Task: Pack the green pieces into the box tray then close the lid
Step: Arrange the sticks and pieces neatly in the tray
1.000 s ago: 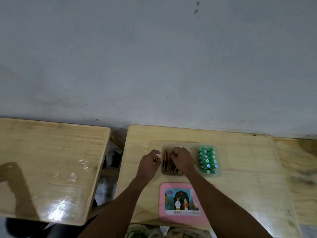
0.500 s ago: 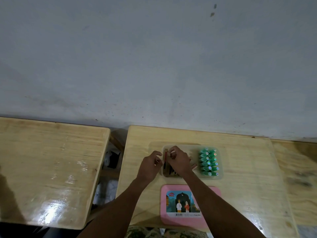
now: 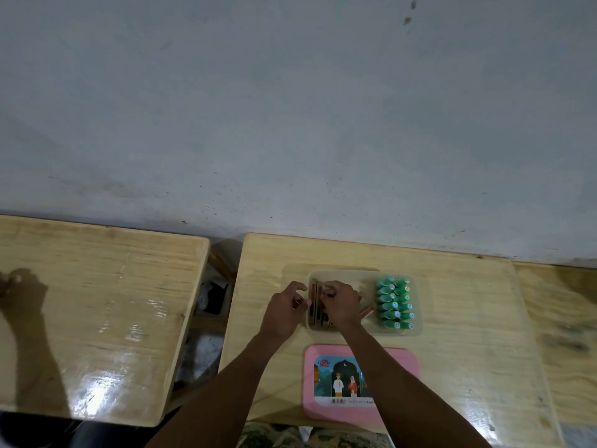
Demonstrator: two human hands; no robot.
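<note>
A shallow translucent box tray [image 3: 417, 331] sits on the middle table. Green pieces [image 3: 394, 302] stand packed in rows in its right part. Dark brown and reddish pieces [image 3: 315, 302] lie in its left part. My right hand [image 3: 342, 303] hovers over the tray's left part with its fingers pinched together at those dark pieces; whether it holds one is hidden. My left hand [image 3: 286, 310] rests at the tray's left edge, fingers curled. The pink lid [image 3: 403, 360] with a picture label lies flat in front of the tray, partly under my right forearm.
The light wooden table [image 3: 468, 350] stands against a grey wall. A second wooden table [image 3: 97, 302] stands to the left across a narrow gap. Another person's hand [image 3: 6, 282] shows at the far left edge. A third wooden surface [image 3: 562, 318] adjoins on the right.
My right hand has lifted slightly and its fingers have drawn together over the tray's left part. My left hand has shifted a little along the tray's left edge. The green pieces stay put.
</note>
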